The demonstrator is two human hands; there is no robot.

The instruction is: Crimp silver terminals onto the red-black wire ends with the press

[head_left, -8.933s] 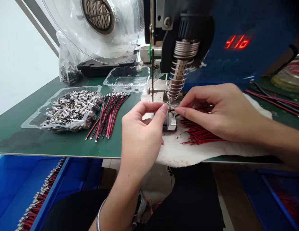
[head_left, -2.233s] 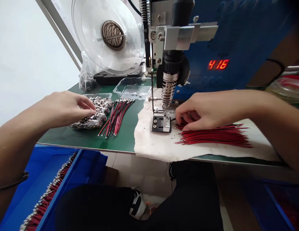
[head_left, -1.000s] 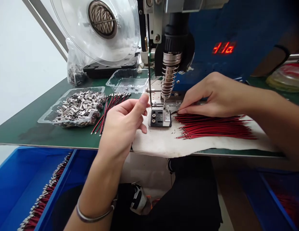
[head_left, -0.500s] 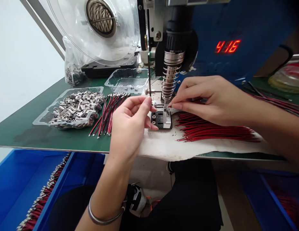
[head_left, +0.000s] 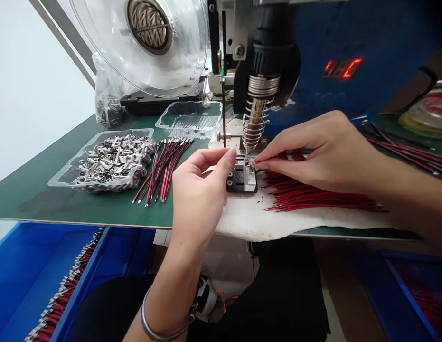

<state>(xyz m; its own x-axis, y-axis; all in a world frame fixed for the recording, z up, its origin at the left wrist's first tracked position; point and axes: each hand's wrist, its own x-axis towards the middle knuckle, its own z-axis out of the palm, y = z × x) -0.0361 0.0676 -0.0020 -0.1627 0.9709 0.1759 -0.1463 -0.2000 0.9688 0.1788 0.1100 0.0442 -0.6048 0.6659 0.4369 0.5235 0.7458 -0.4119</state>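
Note:
My left hand [head_left: 202,194] is at the left side of a small metal jig [head_left: 249,178], thumb and forefinger pinched together. Whatever lies between those fingertips, if anything, is hidden. From the right, my right hand [head_left: 316,156] pinches a thin red wire [head_left: 253,164], its end over the jig. Directly above the jig is the tip of a soldering head [head_left: 256,109] wrapped in a coil spring. Under my right hand lies a bundle of red and black wires [head_left: 320,197] on a pale cloth [head_left: 249,225].
Left on the green table [head_left: 35,190] sits a clear tray [head_left: 62,178] of small metal connectors, beside finished-looking wires with metal ends [head_left: 164,171]. Behind are another clear tray [head_left: 188,121] and a large reel [head_left: 99,28]. A blue machine [head_left: 320,104] stands behind my right hand; blue bins [head_left: 21,266] are below.
My left hand has moved right, closer to the jig, its lower fingers more curled. The red wire at my right fingertips shows more clearly. The display's red digits have changed.

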